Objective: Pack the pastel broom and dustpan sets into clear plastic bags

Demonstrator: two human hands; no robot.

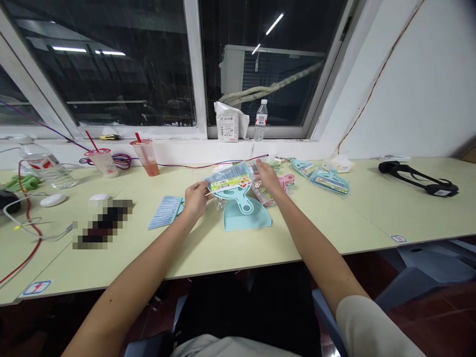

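Observation:
A wrapped blue brush-and-dustpan set (229, 184) is held up over the table, its handle pointing toward me. My left hand (196, 198) grips its left edge, fingers closed. Near its right upper corner is my right hand (267, 177), with fingers together at the corner of the wrapping; the exact contact is hard to see. Beneath the set, an unwrapped blue dustpan (248, 218) lies on the table. A loose blue brush (165, 212) rests left of my left hand. A pink wrapped set (286, 182) lies partly hidden behind my right hand.
More wrapped blue sets (329, 181) lie at the right back, beside a tissue pack (338, 164). Black headgear (418, 181) is farther right. Two drink cups (146, 157), a large bottle (50, 166), cables and a blurred dark item stand or lie leftward. A water bottle (261, 121) stands on the sill.

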